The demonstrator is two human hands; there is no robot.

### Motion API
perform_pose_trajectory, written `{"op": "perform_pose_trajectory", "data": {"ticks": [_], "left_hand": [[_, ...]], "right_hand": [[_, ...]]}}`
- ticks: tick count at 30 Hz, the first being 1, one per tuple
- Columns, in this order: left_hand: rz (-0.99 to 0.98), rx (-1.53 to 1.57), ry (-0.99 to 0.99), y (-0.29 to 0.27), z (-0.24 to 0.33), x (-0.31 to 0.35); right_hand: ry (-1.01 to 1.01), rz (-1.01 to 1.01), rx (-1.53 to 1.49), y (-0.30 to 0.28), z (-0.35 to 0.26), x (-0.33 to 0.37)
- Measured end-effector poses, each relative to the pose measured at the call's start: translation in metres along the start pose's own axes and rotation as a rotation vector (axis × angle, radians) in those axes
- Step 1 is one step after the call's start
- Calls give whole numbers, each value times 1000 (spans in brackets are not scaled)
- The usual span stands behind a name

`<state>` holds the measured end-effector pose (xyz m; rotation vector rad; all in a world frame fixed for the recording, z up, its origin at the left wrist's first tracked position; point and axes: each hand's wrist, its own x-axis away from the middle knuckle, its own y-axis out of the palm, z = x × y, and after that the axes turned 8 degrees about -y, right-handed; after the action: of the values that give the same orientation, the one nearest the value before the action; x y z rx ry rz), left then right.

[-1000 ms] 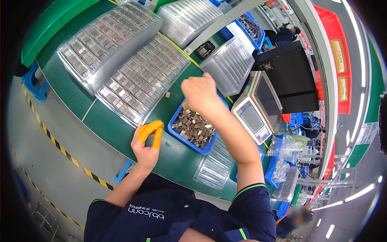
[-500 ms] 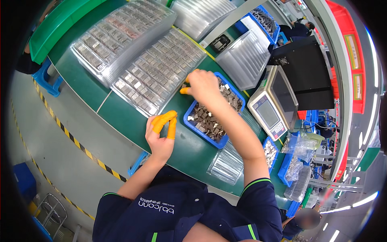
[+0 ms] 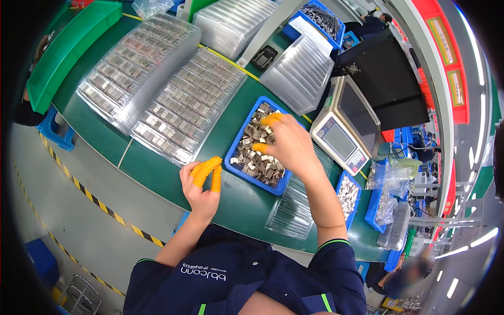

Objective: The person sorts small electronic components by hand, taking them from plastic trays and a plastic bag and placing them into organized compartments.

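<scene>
The small grey-brown parts [image 3: 261, 165] lay heaped in a blue box [image 3: 253, 182] on the green bench [image 3: 142, 163], too many to count. The step in hand appeared to be picking parts from the heap: the right hand [image 3: 294, 144] was over it, thumb and forefinger spread apart in yellow covers [image 3: 271, 119], and whether their tips touched any part could not be told. The next move seemed to call for a light pinch. The left hand [image 3: 200, 195] was near the box's lower left corner, covered fingertips drawn together; whether they gripped anything I cannot tell. Counted: two hands, one tall stack of filled trays [image 3: 152, 90], one low filled tray [image 3: 182, 155] beside it, one scale [image 3: 338, 137].
</scene>
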<state>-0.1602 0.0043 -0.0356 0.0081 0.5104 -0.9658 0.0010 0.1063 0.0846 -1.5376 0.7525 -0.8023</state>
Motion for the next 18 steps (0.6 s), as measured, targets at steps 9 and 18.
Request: {"op": "perform_pose_trajectory", "data": {"ticks": [9,18], "left_hand": [[-171,-96,-5,12,5,-6],[-257,-188,77,10,5,4]], "right_hand": [[294,57,-493,51,-17,68],[395,262,-496,64,-12,90]]}}
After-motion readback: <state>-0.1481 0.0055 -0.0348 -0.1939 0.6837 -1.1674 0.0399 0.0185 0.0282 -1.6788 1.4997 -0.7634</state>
